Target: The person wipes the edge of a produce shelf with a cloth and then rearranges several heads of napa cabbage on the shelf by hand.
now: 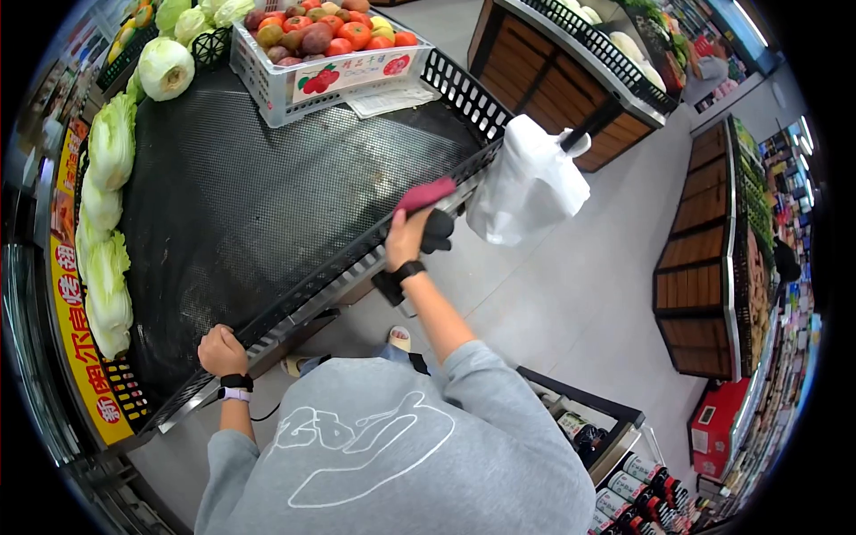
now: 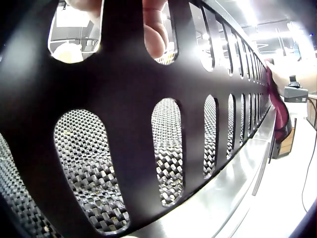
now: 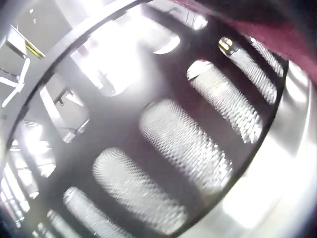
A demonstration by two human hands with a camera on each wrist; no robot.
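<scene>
My right hand (image 1: 406, 239) holds a maroon cloth (image 1: 425, 193) against the black slotted rail (image 2: 129, 82) along the front of a produce stand. Dark red fabric (image 3: 257, 34) also crosses the top of the right wrist view, close over the slots. Farther left, my left hand (image 1: 222, 352) grips the same rail from above. Its fingers (image 2: 155, 39) show through the slots on the inner side. Behind the rail lies the stand's black woven mat (image 1: 241, 178).
A grey crate (image 1: 267, 94) of tomatoes stands at the back of the stand, with cabbages (image 1: 109, 294) along its left side. A white plastic bag (image 1: 526, 187) hangs at the right corner. Bottles (image 1: 629, 486) stand on a shelf at lower right.
</scene>
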